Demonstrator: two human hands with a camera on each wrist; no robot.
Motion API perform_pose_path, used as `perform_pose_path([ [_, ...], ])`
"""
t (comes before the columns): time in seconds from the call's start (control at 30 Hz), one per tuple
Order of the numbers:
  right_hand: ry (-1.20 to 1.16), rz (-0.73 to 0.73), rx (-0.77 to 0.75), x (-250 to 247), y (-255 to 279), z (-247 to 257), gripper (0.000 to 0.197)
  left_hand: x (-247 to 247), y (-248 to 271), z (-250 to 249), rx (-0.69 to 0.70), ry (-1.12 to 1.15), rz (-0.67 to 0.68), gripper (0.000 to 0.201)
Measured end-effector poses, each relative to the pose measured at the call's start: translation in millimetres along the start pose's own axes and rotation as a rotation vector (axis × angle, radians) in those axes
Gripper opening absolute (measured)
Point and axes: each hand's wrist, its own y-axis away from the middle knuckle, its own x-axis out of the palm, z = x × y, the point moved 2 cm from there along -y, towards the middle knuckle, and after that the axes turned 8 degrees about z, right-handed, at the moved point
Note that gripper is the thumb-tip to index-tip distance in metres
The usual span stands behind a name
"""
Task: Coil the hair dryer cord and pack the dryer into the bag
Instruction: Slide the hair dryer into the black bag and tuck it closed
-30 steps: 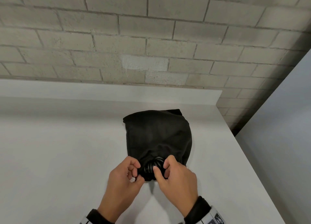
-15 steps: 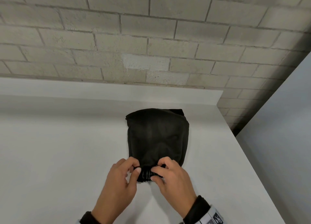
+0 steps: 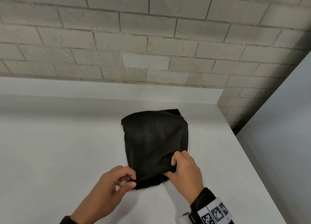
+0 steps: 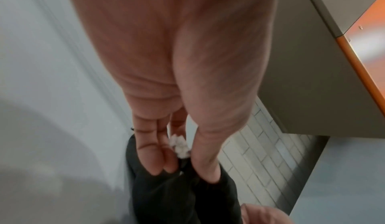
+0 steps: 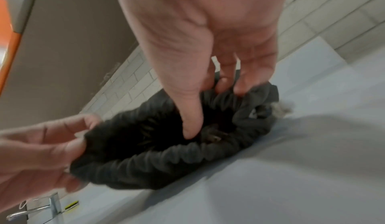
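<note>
Lying at centre frame in the head view, the soft black cloth drawstring bag [image 3: 155, 144] is resting on the flat white countertop [image 3: 58, 148], bulging w/ something inside. Its long axis is running from lower frame to upper frame, w/ the gathered mouth pointing toward the bottom edge and the closed end pointing at the grey brick wall [image 3: 151, 35]. The left hand [image 3: 109, 188] is pinching the lower-left corner of the mouth btwn thumb and fingertips, fingers curled. A small whitish tuft [image 4: 179, 146] is showing btwn those fingers in the left wrist view; can't tell what it is. The right hand [image 3: 185, 171] is gripping the lower-right rim, thumb tucked into the opening, fingers curled over the bunched cloth. Dark ribbed contents are showing inside the mouth in the right wrist view, too blurred to identify.
</note>
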Motion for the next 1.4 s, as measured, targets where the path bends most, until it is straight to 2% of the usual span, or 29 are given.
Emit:
perform_pose_path([
  [0.1, -0.147, 0.076, -0.064, -8, 3, -8, 0.043, 2, 3, 9, -0.102, 0.018, 0.034, 0.032],
  [0.23, -0.277, 0.051, -0.064, -18, 7, -29, 0.043, 5, 5, 14, -0.181, 0.048, 0.058, 0.041],
  [0.33, -0.281, 0.118, 0.008, -16, 7, -43, 0.033, 6, 4, 17, -0.218, 0.031, 0.044, 0.029],
  [0.43, -0.302, 0.220, 0.059, -6, 8, -49, 0.030, 6, 4, 20, -0.231, 0.016, 0.033, 0.026],
  [0.53, -0.353, 0.205, 0.104, 0, 7, -52, 0.032, 7, 5, 25, -0.238, -0.024, 0.045, 0.021],
  [0.67, -0.469, 0.186, 0.148, 7, 5, -52, 0.028, 9, 6, 24, -0.172, -0.057, 0.052, 0.016],
  [0.77, -0.424, 0.206, 0.129, 5, 5, -56, 0.020, 7, 7, 19, -0.137, -0.086, 0.033, 0.016],
  [0.87, -0.360, 0.230, 0.054, -5, 10, -60, 0.024, 1, 10, 19, -0.115, -0.077, -0.010, 0.019],
  [0.97, -0.322, 0.197, -0.038, -23, 19, -63, 0.006, -8, 12, 19, -0.116, -0.065, -0.050, 0.018],
  [1.1, -0.137, 0.158, -0.135, -39, 31, -79, 0.009, -19, 14, 24, -0.139, -0.088, -0.111, 0.021],
  [1.27, 0.129, 0.083, -0.041, -54, 51, -113, 0.009, -36, 17, 33, -0.149, -0.144, -0.192, 0.029],
  [1.4, 0.221, 0.027, 0.077, -73, 65, -130, 0.007, -48, 26, 41, -0.186, -0.209, -0.255, 0.033],
])
